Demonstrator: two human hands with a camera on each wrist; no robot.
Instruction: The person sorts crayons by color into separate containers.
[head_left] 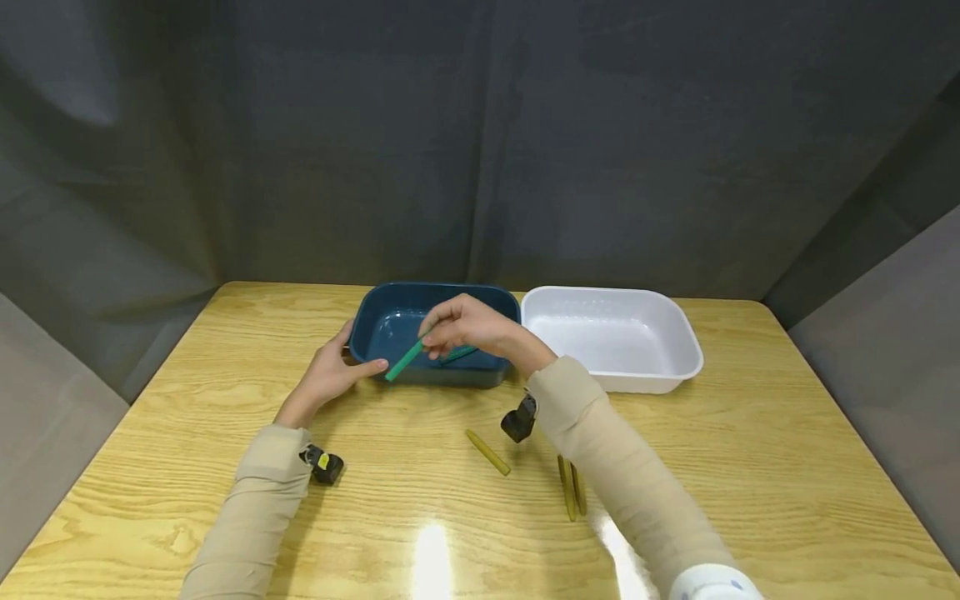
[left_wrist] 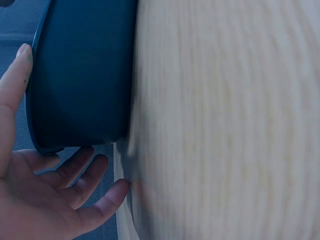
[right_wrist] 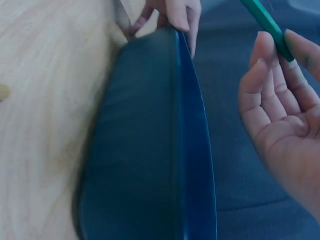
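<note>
Right hand: fingertips pinch a green stick that slants down past them, over the blue tray
Left hand: fingers relaxed, thumb and fingertips against the blue tray's near corner; holds nothing
White tray: beyond the right hand's fingers, touching the blue tray
Yellow sticks: on the table, nearer than the fingers

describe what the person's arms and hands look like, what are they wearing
Both arms are covered by long beige sleeves that end at the wrists. A small black camera is strapped under the left wrist and another under the right. The left hand and right hand are bare, without gloves.
</note>
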